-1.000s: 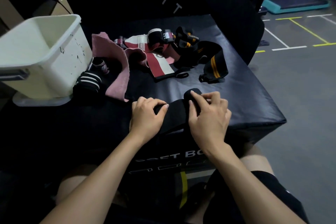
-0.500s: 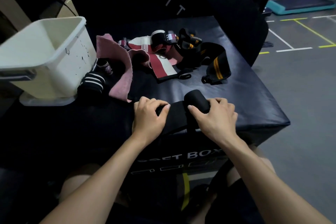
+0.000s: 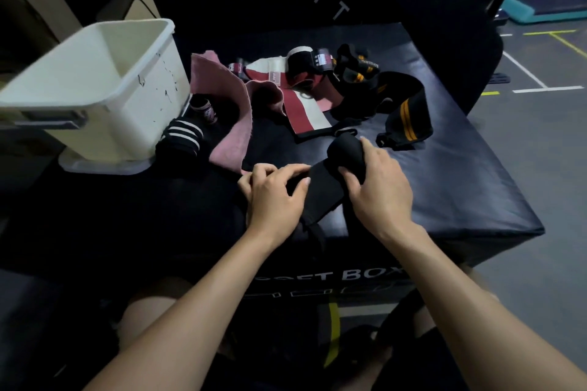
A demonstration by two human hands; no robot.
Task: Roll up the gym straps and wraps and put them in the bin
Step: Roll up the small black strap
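A black wrap (image 3: 320,190) lies near the front edge of the black soft box (image 3: 460,187), part of it rolled into a thick roll (image 3: 346,152). My right hand (image 3: 378,190) grips that roll, fingers curled over it. My left hand (image 3: 273,197) presses curled fingertips on the flat end of the wrap. Behind lie a pink wrap (image 3: 235,111), a red-and-white wrap (image 3: 305,111), a black wrap with orange stripes (image 3: 406,111) and a black-and-white striped roll (image 3: 182,138). The white bin (image 3: 104,95) stands at the left.
The bin sits on its lid (image 3: 104,165) at the box's left side. A small rolled pink-and-black strap (image 3: 205,108) lies beside the bin. A black pad marked FIT (image 3: 333,3) rises behind. Grey gym floor (image 3: 540,152) lies to the right.
The roll under my right hand has grown thicker and moved a little away from me. My left hand has stayed on the flat end.
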